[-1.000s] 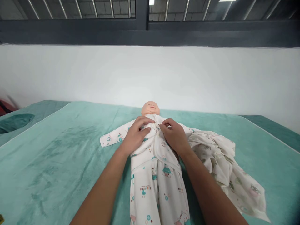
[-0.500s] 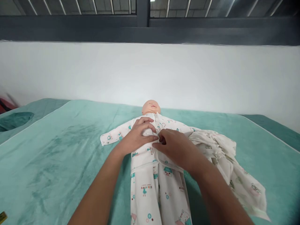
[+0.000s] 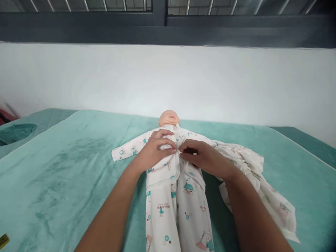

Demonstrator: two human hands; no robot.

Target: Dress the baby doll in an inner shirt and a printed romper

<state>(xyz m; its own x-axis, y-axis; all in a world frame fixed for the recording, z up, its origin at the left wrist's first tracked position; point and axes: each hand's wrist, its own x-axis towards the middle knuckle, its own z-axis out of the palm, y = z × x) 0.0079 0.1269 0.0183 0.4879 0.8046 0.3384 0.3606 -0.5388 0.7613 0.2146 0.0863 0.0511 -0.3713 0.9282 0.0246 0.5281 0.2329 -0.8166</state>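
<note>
A baby doll (image 3: 169, 118) lies on its back on the teal mat (image 3: 65, 164), dressed in a white printed romper (image 3: 173, 196). My left hand (image 3: 154, 148) rests on the doll's chest, fingers pinched on the left edge of the romper's front opening. My right hand (image 3: 204, 157) meets it from the right, thumb and fingers pinched on the other edge. The two hands touch at the middle of the chest. What lies between the fingertips is too small to make out.
A crumpled white printed cloth (image 3: 257, 189) lies on the mat right of the doll, partly under my right forearm. A white wall (image 3: 168, 80) rises behind the mat. A dark teal surface (image 3: 15, 131) shows at far left, a small yellow object (image 3: 3, 240) at bottom left.
Both hands slid a little down the chest from the collar and came together. My right hand drew back to the right, uncovering the romper's lower front flap.
</note>
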